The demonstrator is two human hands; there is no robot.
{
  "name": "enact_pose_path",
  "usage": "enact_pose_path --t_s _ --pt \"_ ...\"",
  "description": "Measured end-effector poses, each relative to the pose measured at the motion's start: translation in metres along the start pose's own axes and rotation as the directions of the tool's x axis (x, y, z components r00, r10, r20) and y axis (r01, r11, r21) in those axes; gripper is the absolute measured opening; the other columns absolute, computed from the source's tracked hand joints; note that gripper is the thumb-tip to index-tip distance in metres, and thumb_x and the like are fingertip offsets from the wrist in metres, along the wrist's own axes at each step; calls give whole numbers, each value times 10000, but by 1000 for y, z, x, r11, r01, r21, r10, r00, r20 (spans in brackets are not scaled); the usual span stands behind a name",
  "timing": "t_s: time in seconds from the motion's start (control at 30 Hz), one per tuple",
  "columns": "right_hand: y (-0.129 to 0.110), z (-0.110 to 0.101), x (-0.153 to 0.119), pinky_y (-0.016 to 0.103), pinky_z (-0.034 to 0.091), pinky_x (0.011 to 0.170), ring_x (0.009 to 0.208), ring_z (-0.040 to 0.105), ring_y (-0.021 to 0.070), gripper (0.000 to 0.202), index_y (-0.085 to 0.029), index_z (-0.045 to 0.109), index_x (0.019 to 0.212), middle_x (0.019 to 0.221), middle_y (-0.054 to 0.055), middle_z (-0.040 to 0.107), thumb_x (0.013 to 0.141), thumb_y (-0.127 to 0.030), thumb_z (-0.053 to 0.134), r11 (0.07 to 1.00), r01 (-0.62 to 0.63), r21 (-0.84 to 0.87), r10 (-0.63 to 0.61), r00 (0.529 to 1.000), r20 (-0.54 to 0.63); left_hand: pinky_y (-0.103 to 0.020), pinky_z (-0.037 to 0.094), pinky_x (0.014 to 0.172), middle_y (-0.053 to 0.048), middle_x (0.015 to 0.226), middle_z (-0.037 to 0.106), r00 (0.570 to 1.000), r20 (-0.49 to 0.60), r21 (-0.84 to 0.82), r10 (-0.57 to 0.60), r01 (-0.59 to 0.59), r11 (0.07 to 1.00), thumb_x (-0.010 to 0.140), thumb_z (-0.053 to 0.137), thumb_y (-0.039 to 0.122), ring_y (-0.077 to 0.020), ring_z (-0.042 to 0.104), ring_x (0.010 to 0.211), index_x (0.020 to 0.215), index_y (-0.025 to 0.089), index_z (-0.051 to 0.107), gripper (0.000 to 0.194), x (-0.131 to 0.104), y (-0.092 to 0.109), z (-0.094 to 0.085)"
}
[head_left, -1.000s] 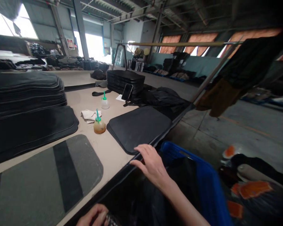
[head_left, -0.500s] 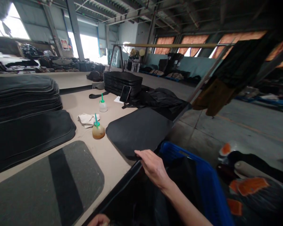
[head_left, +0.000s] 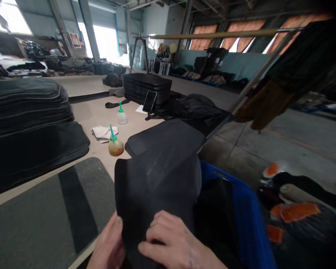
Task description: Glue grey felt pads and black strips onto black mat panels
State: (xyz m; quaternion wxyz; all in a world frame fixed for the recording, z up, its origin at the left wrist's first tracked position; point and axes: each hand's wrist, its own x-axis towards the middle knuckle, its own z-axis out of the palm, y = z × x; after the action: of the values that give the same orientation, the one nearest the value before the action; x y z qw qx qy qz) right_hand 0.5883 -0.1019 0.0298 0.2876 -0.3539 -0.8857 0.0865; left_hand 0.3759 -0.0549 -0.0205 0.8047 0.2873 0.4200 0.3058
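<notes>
While handling the black sheet (head_left: pixel 162 183) at six o'clock, stood up and curved between the gray board (head_left: pixel 39 209) and the blue crate (head_left: pixel 250 216), best to bend gently, so as not to make a crease. Find the left hand (head_left: pixel 108 243) at seven o'clock, by the sheet's left edge, thumb up; too blurry to say if pinching. Find the right hand (head_left: pixel 176 239) at six o'clock, over the near side, fingers bent, not spread; no way to know if pinching. Better to hold both sides even, and not bump the bottles (head_left: pixel 115 147).

Now count. Two hands, one curved sheet. One low pile (head_left: pixel 170 136) in the middle, just past the sheet; too hard to count inside. Two bottles at nine o'clock, green tops up. One white cloth (head_left: pixel 99 131) beside them. One phone (head_left: pixel 149 101) at eleven, tilted. One board at eight, one crate at four.
</notes>
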Motion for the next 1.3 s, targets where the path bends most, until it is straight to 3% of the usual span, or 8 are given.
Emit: enact_pose_path --t_s 0.1,0.2,0.3,0.37,0.6,0.93,1.1,1.3 --pt "4 -13 -10 312 497 788 801 642 146 247 -218 671 1096 888 7 713 1039 -410 526 983 41 177 -43 999 10 -442 596 869 -120 1136 756 989 -140 -33 -47 42 999 776 781 538 -336 709 1072 1338 202 600 680 -6 7 11" --pt "47 -35 -37 363 513 924 1015 658 209 415 -235 682 1176 1079 72 712 1052 -524 410 931 -307 198 355 889 -290 -434 620 839 -125 1084 770 948 -292 -122 -130 98 988 791 796 440 -314 740 1004 1306 176 609 608 -10 9 17" --pt "119 -55 -69 449 473 1050 1189 589 285 452 -204 669 1191 1274 129 630 948 -571 566 570 -743 350 729 261 -633 -436 631 831 -118 1081 775 933 -330 -140 -142 100 985 798 793 407 -305 751 986 1285 203 619 556 -15 10 20" --pt "165 -63 -86 460 505 1020 1248 562 325 671 -140 593 1302 1381 199 555 839 -621 666 425 -747 511 817 73 -573 -451 634 836 -124 1088 775 938 -323 -100 -122 94 991 813 775 425 -314 753 989 1276 202 625 535 -18 10 20" --pt "208 -63 -94 354 549 794 839 692 245 618 -117 735 1031 887 99 752 728 -655 761 379 -696 609 919 205 -338 -420 533 1064 -109 1241 735 958 -287 67 4 16 998 833 762 457 -280 670 1209 1281 202 641 530 -19 8 8" --pt "130 -112 -107 248 493 615 680 605 157 469 -200 699 935 800 -1 698 740 -616 794 515 -579 632 847 233 -477 -460 420 1169 -62 1339 688 919 -299 457 259 -101 884 849 638 655 -300 599 1297 1355 245 612 651 -31 17 0" --pt "87 -137 -92 231 460 520 578 561 139 395 -232 688 1000 733 -21 651 790 -550 790 586 -427 689 798 157 -581 -518 413 1154 -50 1285 715 832 -374 606 409 -115 787 808 620 715 -332 631 1235 1296 273 657 659 -36 32 -10" --pt "60 -142 -66 202 395 467 528 494 117 349 -229 677 983 658 -40 592 838 -538 751 680 -443 585 712 206 -672 -511 450 1124 -56 1227 742 763 -447 592 467 -140 794 774 612 760 -337 659 1190 1229 268 701 676 -50 45 -23"
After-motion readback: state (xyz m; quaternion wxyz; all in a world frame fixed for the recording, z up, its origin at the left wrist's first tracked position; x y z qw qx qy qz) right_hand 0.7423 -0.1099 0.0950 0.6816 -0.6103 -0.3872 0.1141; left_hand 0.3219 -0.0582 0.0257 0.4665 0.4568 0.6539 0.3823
